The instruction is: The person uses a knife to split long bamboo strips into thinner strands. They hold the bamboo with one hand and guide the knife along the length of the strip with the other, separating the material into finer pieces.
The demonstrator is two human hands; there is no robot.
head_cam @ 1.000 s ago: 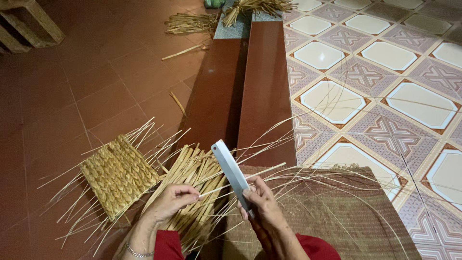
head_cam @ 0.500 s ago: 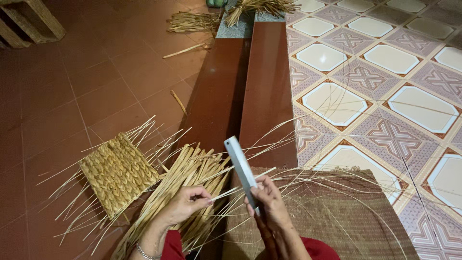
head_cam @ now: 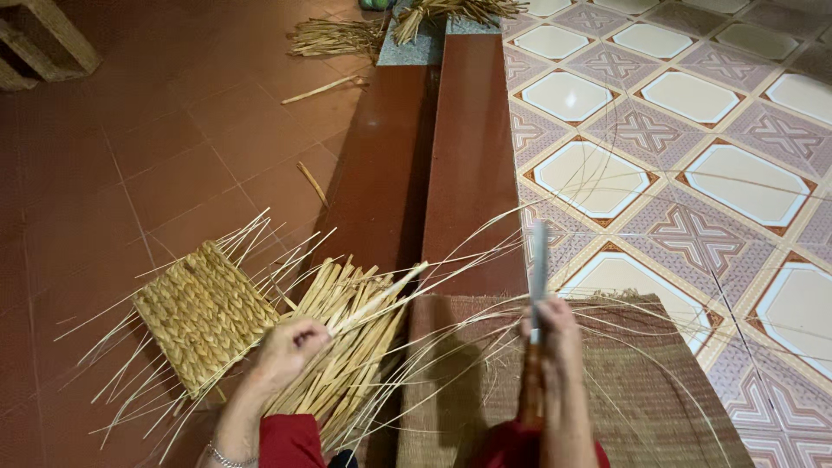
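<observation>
My right hand (head_cam: 551, 334) grips the wooden handle of a knife (head_cam: 538, 269) whose grey blade points up and away, edge-on to me. My left hand (head_cam: 290, 347) is closed on a pale straw stem (head_cam: 381, 295) that lies over a bundle of straw stalks (head_cam: 342, 334) in front of me. Left of that hand a small square woven panel (head_cam: 204, 312) rests on the red tile floor, loose strands sticking out from its sides. Thin pale fibres arc across the space between my hands.
A brown woven mat (head_cam: 641, 390) lies under my right hand. A dark red step (head_cam: 472, 165) runs away from me, with patterned floor tiles (head_cam: 693, 95) to its right. More straw bundles (head_cam: 338, 36) lie at the far end. A wooden crate (head_cam: 39, 39) stands top left.
The knife has swung from slanting left to upright and edge-on. My right hand moved right with it. My left hand shifted right along the straw bundle and closed on a stem.
</observation>
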